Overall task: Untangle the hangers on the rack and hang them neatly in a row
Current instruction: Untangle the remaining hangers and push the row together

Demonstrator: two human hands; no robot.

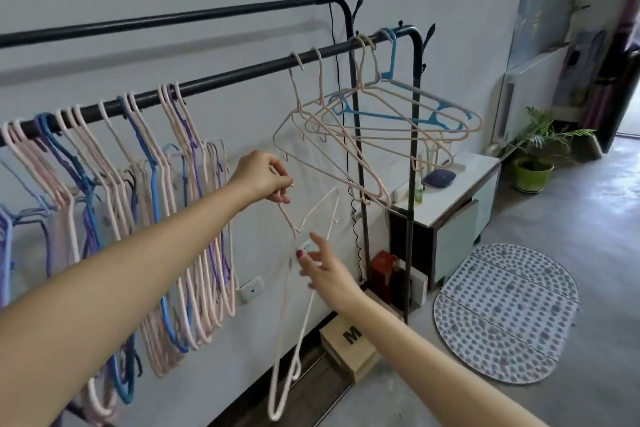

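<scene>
- Head view: pink hanger (298, 315) dangling tilted below the lower rail (221, 78), pinched at its hook end by the left hand (265, 177), fingers curled tight round the wire; probably pulled free of the tangled bunch (114, 204) at the rail's left for re-hanging.
- Right hand (327, 269) just beside the hanger's shoulder, fingers spread and relaxed, gripping nothing; contact hard to tell, likely about to steady it.
- Neat hangers (377, 121) already spaced near the rail's right end, blue hanger (398, 107) among them; gap between the groups apparently the destination.
</scene>
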